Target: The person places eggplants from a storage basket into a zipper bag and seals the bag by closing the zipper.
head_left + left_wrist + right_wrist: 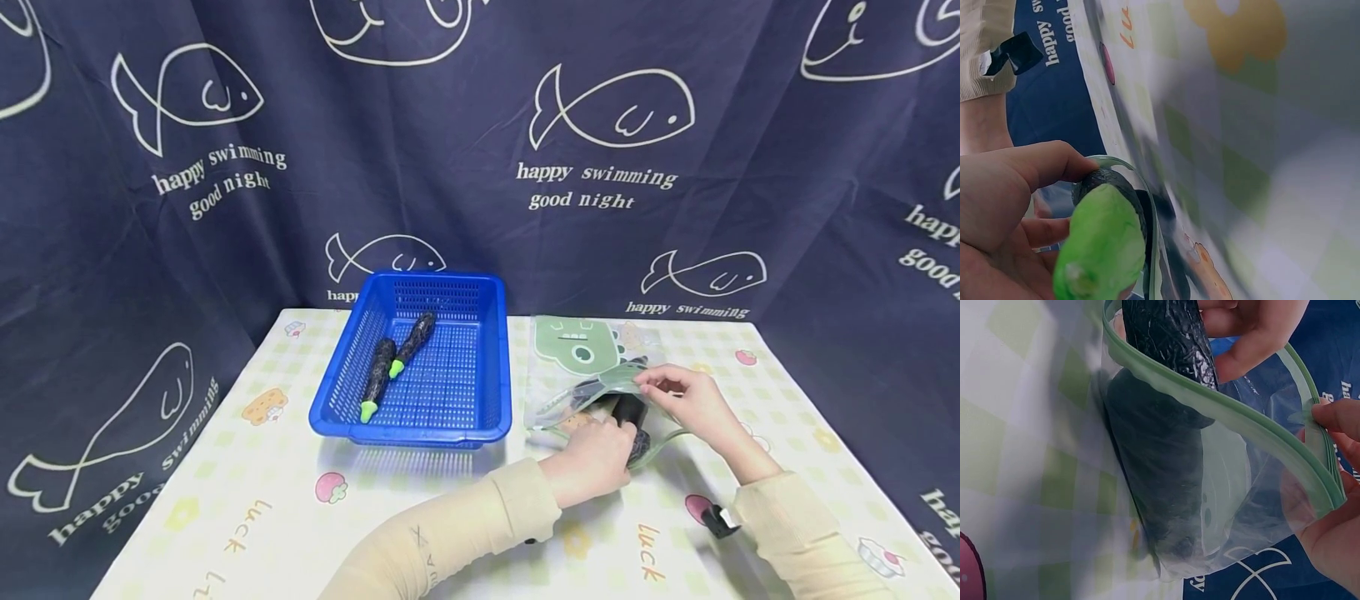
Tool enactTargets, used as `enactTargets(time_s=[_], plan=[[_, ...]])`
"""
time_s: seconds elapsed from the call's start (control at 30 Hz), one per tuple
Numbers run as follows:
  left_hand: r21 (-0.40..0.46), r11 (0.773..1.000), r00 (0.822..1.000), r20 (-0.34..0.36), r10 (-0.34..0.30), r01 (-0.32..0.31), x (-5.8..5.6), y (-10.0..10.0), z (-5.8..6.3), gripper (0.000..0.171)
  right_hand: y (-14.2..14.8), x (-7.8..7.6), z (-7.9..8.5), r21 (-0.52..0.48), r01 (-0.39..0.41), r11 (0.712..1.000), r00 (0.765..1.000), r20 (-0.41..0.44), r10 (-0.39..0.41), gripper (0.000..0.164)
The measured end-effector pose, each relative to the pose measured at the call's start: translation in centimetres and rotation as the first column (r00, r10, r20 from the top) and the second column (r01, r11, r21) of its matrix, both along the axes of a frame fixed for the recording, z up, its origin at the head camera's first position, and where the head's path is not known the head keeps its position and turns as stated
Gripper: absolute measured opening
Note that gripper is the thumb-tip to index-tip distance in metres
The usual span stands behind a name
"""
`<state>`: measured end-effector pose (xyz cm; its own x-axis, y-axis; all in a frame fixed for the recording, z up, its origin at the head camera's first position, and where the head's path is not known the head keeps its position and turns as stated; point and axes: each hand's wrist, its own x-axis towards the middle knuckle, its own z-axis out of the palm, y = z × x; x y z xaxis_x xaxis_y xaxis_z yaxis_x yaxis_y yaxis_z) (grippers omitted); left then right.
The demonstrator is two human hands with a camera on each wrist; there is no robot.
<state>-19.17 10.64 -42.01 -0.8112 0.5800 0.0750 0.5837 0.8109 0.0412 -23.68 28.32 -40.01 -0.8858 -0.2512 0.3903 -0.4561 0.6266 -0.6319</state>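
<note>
My left hand [592,462] grips a dark, wrinkled eggplant [1166,340] with a bright green stem end [1100,244]. The eggplant's far end reaches into the mouth of a clear zip bag [1229,494] with a green zip rim and a green dinosaur print [577,346]. With thumb and fingers, my right hand [693,408] pinches the bag's rim at one corner and lifts it, so the mouth gapes. Another dark, long eggplant [1154,462] shows through the clear side, inside the bag.
Left of the bag stands a blue plastic basket [504,358] holding two eggplants, one nearer [378,379] and one farther back [415,342]. A checked cloth [277,500] covers the table. Behind it hangs a dark blue curtain [465,167] with fish prints.
</note>
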Motion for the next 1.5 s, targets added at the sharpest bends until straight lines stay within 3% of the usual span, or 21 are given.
enactTargets(time_s=[0.3,0.43,0.63,0.93,1.5], plan=[[-0.011,1.0,1.0,0.001,0.025,-0.025,-0.4,0.0,-0.2,0.051,-0.1,-0.1,0.1,-0.004,-0.008,1.0,1.0,-0.008,0.008,0.013],[-0.039,0.999,0.999,-0.03,0.028,-0.029,-0.4,0.2,-0.3,0.052,-0.2,0.0,0.2,0.002,-0.004,1.0,1.0,-0.006,0.004,0.014],[-0.091,0.995,0.996,-0.074,0.043,-0.049,-0.4,0.6,-0.7,0.036,-0.7,0.4,0.8,0.022,0.007,1.0,1.0,-0.014,-0.007,0.015],[-0.11,0.99,0.996,-0.04,0.083,-0.087,-0.4,0.9,-1.2,0.028,-0.1,-0.1,0.1,0.012,-0.005,1.0,1.0,-0.02,0.006,0.013],[-0.111,0.993,0.996,-0.08,0.028,-0.037,-0.7,0.7,-2.0,0.032,-0.1,-0.1,0.0,0.011,-0.012,1.0,1.0,-0.013,0.012,0.013]])
